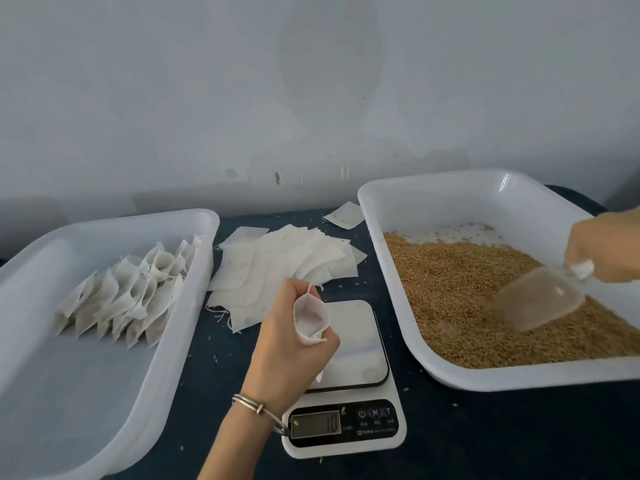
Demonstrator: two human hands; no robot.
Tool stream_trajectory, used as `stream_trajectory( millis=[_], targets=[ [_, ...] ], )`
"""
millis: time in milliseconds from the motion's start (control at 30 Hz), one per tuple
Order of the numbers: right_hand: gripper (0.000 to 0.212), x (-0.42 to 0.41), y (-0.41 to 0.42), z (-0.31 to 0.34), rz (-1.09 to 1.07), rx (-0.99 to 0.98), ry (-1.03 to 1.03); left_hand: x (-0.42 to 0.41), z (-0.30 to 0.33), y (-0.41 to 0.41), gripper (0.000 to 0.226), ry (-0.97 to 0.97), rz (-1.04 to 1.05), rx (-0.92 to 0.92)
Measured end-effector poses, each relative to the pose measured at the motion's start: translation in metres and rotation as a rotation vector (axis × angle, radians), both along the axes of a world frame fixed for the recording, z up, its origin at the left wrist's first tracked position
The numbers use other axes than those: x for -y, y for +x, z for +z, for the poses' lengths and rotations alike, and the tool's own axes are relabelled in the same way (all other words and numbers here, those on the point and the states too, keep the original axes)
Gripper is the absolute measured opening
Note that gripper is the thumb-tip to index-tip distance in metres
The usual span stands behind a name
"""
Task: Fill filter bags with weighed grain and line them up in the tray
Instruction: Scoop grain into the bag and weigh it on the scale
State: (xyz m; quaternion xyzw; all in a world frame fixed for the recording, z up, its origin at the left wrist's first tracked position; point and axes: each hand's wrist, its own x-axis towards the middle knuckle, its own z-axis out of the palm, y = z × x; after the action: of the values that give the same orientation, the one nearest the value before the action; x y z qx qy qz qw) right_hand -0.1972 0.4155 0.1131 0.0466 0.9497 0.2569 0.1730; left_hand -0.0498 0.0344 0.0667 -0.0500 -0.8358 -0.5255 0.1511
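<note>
Dark worktop [485, 427], pale wall. Left hand [294, 344] fingers pinch an empty filter bag [310, 318] open above the scale [349, 362]; right hand [602, 247] grips the scoop [538, 297] in the grain [460, 299]. I'd scoop light, pour slowly.

Was lit softly and evenly, with faint shadows; blurred at the moving scoop [535, 299]; bent near the edges.

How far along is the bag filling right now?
Done: a row of filled bags stands lined up in the left tray. In hand: the left hand holds an open empty bag above the scale, while the right hand holds a clear scoop over the grain. Left: a pile of empty bags and much of the tray still bare.
</note>
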Motion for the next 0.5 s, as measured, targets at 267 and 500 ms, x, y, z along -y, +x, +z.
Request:
stream_trajectory(
  millis=[267,500],
  targets=[
    [0.046,0.040,0.040,-0.017,0.116,0.321,-0.521,0.005,-0.001,-0.001,0.037,-0.002,0.011,0.025],
    [0.047,0.036,0.054,-0.024,0.049,0.313,-0.832,0.003,-0.001,0.007,0.035,0.014,-0.007,0.018]
  ],
)
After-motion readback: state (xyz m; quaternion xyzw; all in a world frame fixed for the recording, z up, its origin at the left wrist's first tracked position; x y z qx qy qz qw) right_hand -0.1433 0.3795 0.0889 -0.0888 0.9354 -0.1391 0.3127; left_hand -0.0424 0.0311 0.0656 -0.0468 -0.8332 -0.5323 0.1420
